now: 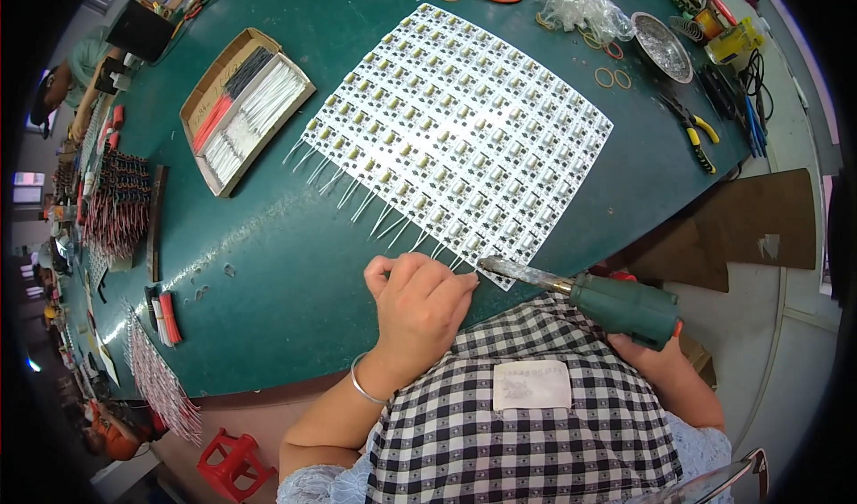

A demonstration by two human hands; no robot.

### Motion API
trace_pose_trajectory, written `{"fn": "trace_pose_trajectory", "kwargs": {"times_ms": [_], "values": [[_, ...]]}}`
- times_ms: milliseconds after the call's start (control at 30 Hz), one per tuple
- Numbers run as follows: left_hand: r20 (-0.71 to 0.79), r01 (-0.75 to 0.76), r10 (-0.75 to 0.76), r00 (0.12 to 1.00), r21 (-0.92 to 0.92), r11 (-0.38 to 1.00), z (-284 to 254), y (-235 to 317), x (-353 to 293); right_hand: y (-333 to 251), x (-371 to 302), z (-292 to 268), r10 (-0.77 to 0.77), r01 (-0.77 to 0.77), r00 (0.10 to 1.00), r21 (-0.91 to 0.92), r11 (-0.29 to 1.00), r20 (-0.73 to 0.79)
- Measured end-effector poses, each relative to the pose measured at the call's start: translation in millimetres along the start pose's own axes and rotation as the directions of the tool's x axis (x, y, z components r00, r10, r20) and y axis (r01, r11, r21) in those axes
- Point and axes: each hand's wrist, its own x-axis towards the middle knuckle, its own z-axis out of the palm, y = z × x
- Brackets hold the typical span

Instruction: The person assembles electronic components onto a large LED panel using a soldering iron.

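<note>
Black-and-white checked apron cloth (607, 433) fills the bottom centre, with the wearer's forearms on either side. Beyond it, on a green worktop (295, 325), lies a large white sheet of small circuit boards (473, 138), its near edge fringed with thin white wires (363, 205). The left hand (415, 303) is at that edge — fingers curled, tips just beside the sheet's lower corner; whether they are clamped on a wire, I cannot tell. The right hand (644, 354) has its fingers wrapped round a green soldering gun (625, 309), whose metal nose reaches over the same corner, close to the left fingertips. An open cardboard box (201, 89) of bundled wires sits up to the left — yellow-handled pliers (692, 129) lie to the right.
</note>
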Motion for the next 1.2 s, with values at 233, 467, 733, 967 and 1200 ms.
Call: {"fn": "trace_pose_trajectory", "kwargs": {"times_ms": [233, 467, 733, 967, 1200], "values": [[0.01, 0.008, -0.008, 1.0, -0.001, 1.0, 0, 0, 0, -9, 2, -3, -0.03, 0.046, 0.996, -0.205, 0.978, 0.079], [0.004, 0.001, -0.001, 1.0, -0.012, 1.0, 1, 0, 0, -11, 2, -6, -0.053, 0.075, 0.993, -0.223, 0.972, 0.106], [0.018, 0.006, -0.006, 1.0, -0.005, 1.0, 0, -1, 1, -7, -3, -10, 0.089, -0.082, 0.993, -0.098, 0.992, 0.075], [0.023, -0.028, 0.028, 0.999, -0.007, 1.0, 1, 0, 1, -3, -1, -7, 0.205, -0.197, 0.973, 0.082, 0.977, -0.106], [0.03, 0.001, -0.002, 1.0, 0.048, 0.999, -3, 1, -4, -25, 70, -71, -0.203, 0.277, 0.687, -0.007, 0.961, -0.697]]}}
